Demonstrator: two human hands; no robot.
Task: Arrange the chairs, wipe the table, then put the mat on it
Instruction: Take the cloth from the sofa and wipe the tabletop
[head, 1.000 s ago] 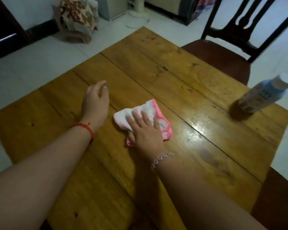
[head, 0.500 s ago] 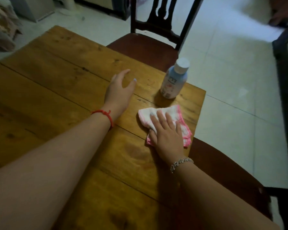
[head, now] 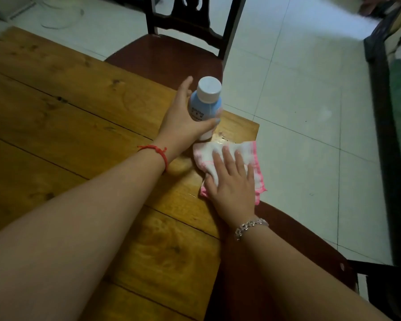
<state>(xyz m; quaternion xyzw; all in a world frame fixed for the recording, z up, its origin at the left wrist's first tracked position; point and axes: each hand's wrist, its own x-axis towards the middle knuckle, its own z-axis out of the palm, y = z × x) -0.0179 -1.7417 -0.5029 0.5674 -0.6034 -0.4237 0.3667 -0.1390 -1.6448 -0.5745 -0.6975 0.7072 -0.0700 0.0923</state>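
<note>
My left hand (head: 183,119) is wrapped around a light blue bottle (head: 205,103) with a white cap, near the table's far right corner. The bottle's base is hidden behind my fingers. My right hand (head: 232,188) lies flat on a white cloth (head: 245,156) with pink edging, pressing it onto the wooden table (head: 67,117) at its right edge. Part of the cloth hangs over that edge. No mat is in view.
A dark wooden chair (head: 171,54) stands at the table's far side, its seat tucked partly under. A second dark chair seat (head: 299,246) sits below my right forearm. White floor tiles (head: 299,89) spread to the right, up to dark furniture (head: 384,135).
My left hand moved from flat on the table to gripping the bottle. My right hand slid the cloth toward the table's right corner, and my view shifted further right.
</note>
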